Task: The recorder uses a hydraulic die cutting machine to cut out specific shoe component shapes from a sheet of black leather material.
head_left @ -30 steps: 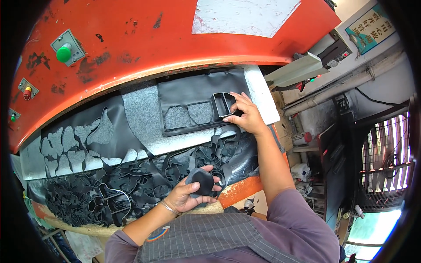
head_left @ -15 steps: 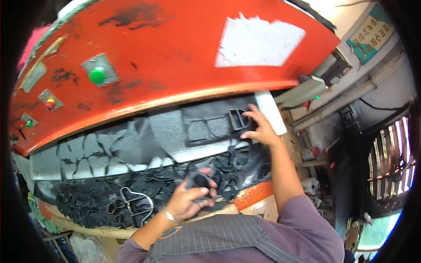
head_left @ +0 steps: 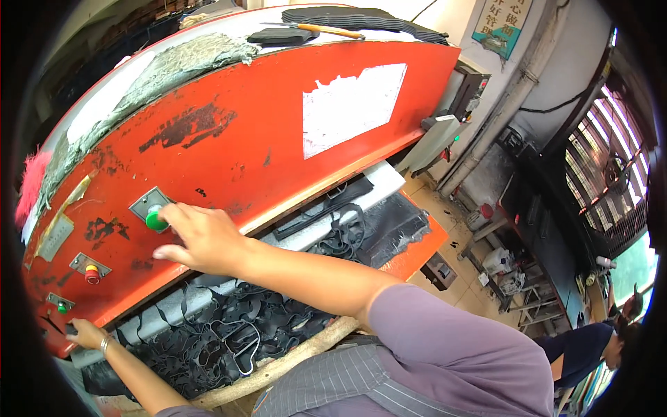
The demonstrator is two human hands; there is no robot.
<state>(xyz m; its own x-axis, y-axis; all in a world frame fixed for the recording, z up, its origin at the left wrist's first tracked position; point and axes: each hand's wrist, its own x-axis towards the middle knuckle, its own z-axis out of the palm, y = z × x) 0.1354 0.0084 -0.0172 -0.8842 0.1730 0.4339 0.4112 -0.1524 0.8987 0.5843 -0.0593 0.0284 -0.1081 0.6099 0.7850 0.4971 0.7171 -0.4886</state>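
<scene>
My right hand (head_left: 208, 238) reaches across to the orange-red machine panel (head_left: 257, 125). Its fingertips are at a round green push button (head_left: 155, 219) on a metal plate, with the thumb spread away below and nothing held. At the panel's lower left end, my left hand (head_left: 87, 335) has its fingers bent around a small dark thing too small to name. Under the panel, a white cutting board (head_left: 389, 179) shows in part, with black sheet material (head_left: 326, 207) on it. A metal cutting die (head_left: 249, 354) lies on a heap of black scraps (head_left: 201, 344).
A red and yellow button (head_left: 92, 274) and a smaller green button (head_left: 61, 306) sit on the panel's left. On top of the machine lie a wooden-handled tool (head_left: 326, 30) and stacked black pieces (head_left: 375, 19). Another person (head_left: 590, 354) is at the far right.
Both hands have left the board and moved left to the panel. The rectangular die by my right hand is out of sight. My view has shifted, showing the machine top and another person.
</scene>
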